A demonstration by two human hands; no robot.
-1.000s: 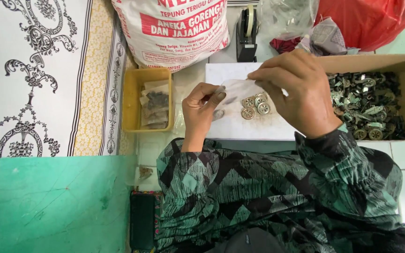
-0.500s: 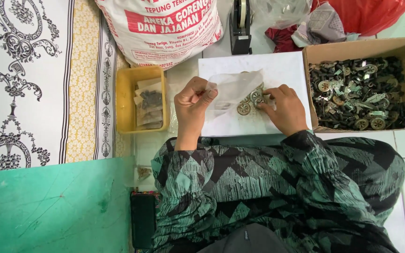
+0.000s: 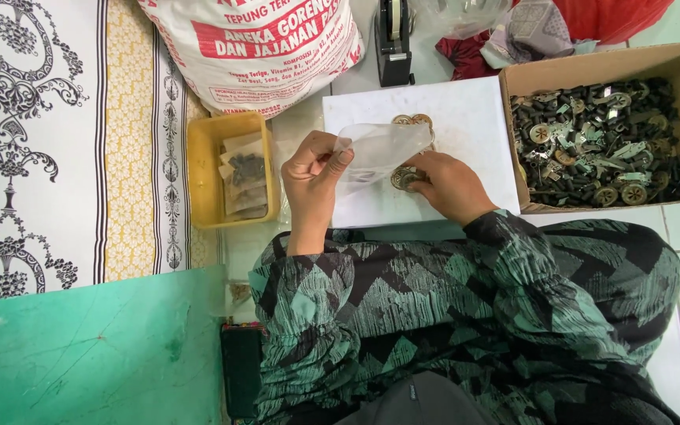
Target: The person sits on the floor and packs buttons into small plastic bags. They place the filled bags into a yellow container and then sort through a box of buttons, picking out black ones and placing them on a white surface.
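Observation:
My left hand (image 3: 312, 185) pinches the edge of a small clear plastic bag (image 3: 383, 149), holding it open above a white board (image 3: 466, 110). My right hand (image 3: 449, 187) rests on the board at the bag's mouth, fingers closed on a few round metal wheel parts (image 3: 403, 179). Two more round parts (image 3: 411, 120) lie on the board behind the bag. Both arms wear green and black patterned sleeves.
A cardboard box (image 3: 513, 79) of several dark metal and wheel parts stands at the right. A yellow tray (image 3: 198, 169) with filled small bags sits left of the board. Behind are a printed white sack (image 3: 269, 39), a black tape dispenser (image 3: 393, 35) and red cloth.
My right hand came back from the box to the board and now sits at the bag's mouth with round parts. The bag is held more open.

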